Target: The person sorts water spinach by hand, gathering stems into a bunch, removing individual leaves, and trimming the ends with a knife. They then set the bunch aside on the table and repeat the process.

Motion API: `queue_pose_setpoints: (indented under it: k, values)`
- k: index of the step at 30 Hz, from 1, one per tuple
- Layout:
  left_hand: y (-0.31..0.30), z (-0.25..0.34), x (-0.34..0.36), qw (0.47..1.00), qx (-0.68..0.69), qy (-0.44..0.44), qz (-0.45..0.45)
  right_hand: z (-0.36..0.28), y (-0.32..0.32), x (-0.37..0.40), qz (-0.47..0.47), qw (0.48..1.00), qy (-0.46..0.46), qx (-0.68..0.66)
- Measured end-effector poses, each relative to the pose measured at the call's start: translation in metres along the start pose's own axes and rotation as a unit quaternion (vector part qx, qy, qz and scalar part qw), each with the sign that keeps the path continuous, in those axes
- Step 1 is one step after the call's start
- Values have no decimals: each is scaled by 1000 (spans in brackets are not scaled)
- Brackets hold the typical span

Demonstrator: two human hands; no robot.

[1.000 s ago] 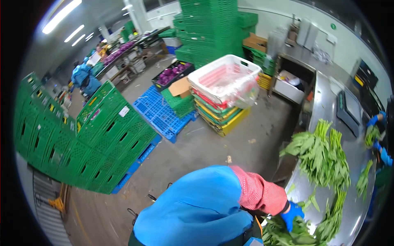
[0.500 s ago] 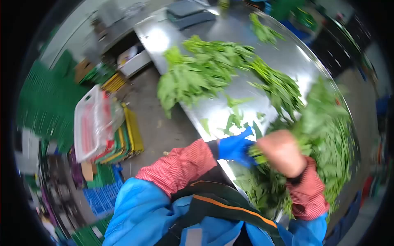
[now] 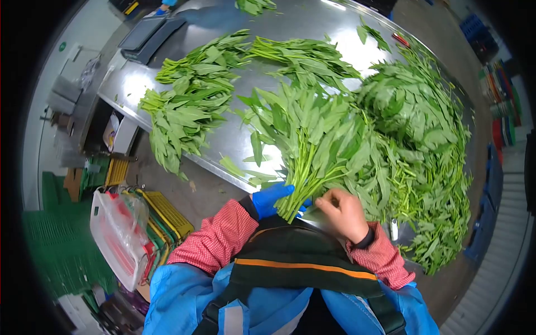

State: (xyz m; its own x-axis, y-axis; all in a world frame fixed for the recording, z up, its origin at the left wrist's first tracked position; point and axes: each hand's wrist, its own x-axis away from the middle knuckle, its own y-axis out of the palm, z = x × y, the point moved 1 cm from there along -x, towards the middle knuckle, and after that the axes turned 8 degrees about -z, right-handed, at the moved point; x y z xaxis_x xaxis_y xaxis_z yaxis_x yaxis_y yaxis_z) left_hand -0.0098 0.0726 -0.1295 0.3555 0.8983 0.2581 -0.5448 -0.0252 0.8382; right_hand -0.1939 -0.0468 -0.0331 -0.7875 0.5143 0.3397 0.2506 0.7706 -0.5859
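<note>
My left hand (image 3: 272, 200), in a blue glove, is wrapped round the cut stems of a leafy green bunch (image 3: 307, 162) at the table's near edge. The leaves fan out away from me over the metal table (image 3: 218, 131). Just right of the stems is my bare right hand (image 3: 341, 212), its fingers curled with thumb and fingertips close together; whether anything small is between them cannot be made out. A large heap of loose greens (image 3: 413, 111) spreads along the right side. Tied-looking bunches (image 3: 187, 111) lie at the left, and another bunch (image 3: 307, 58) lies behind.
A grey scale-like device (image 3: 146, 39) stands at the table's far left corner. On the floor at left are a white crate (image 3: 114, 240), yellow crates (image 3: 167, 212) and green crates (image 3: 61, 245). Near the far edge, a blue-gloved hand (image 3: 166, 4) of another person shows.
The view has turned to the right. The bunch in my left hand now stands fanned out in front of me, and my right hand has come away from its stems.
</note>
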Motion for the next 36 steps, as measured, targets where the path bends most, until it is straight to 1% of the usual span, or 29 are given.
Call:
queue_pose_setpoints:
  k: [1,2,3,4,5,6,8,9,10,11,12,14,15,16,17,20,21,22,23,24,26,27,28,30,31,33,34,35,36]
  values:
    - [0,1,-4,999,-8,-41,4,32,20,-5,-83,980,44,-177]
    - [2,0,-7,997,-59,-40,-4,58,39,-8,-160,920,82,-349]
    - [5,0,-12,993,-111,-38,-14,58,51,-9,-145,858,165,-464]
    - [10,0,-17,986,-163,-33,-23,46,54,-12,-108,878,115,-452]
    - [39,10,-14,989,-149,-12,18,30,52,-17,-71,894,63,-438]
    - [50,15,-11,995,-102,2,15,18,47,-20,-36,906,13,-422]
    - [59,22,-2,999,-5,30,13,17,38,-22,7,896,8,-443]
    - [51,24,5,998,-26,3,57,27,34,-21,16,882,22,-470]
    - [42,18,6,999,42,3,26,37,31,-21,24,868,34,-495]
    - [31,11,6,994,111,3,-4,47,31,-21,-14,777,83,-624]
    - [23,4,8,983,179,1,-32,51,36,-20,-19,751,113,-650]
    - [21,-1,12,989,145,5,-11,53,43,-17,-30,695,175,-697]
    - [16,-6,10,991,130,-4,11,50,47,-18,-37,691,200,-694]
    - [19,-6,8,993,113,-12,33,47,50,-19,-42,710,200,-674]
    - [22,-5,3,996,89,-2,19,44,53,-22,-48,729,199,-653]
    - [34,2,-4,982,-103,-62,149,39,57,-28,-99,772,190,-598]
    - [28,-3,-7,985,-62,-50,151,45,62,-32,-121,781,181,-585]
    - [23,-5,-7,983,-86,-41,158,44,63,-35,-142,791,171,-570]
    - [20,-7,-5,980,-110,-32,164,41,64,-36,-108,810,180,-547]
    - [18,-6,-3,976,-135,-22,171,38,59,-34,-56,832,154,-530]
    - [29,11,7,965,-193,73,162,21,30,-23,47,865,99,-490]
    - [38,20,10,955,-221,119,156,16,9,-20,93,890,41,-445]
    - [45,29,10,949,-232,121,178,10,-9,-18,138,885,16,-445]
    - [54,46,6,933,-254,126,222,-2,-26,-22,122,834,-5,-537]
    - [47,40,-1,930,-254,105,245,-2,-19,-27,99,838,21,-536]
    - [30,22,-15,953,-236,93,165,13,18,-48,19,832,56,-552]
    - [27,15,-20,963,-225,83,125,16,36,-52,-29,833,105,-542]
    - [33,17,-21,918,-342,16,201,23,55,-57,11,880,69,-469]
    - [32,13,-20,947,-254,16,195,29,67,-59,49,918,32,-391]
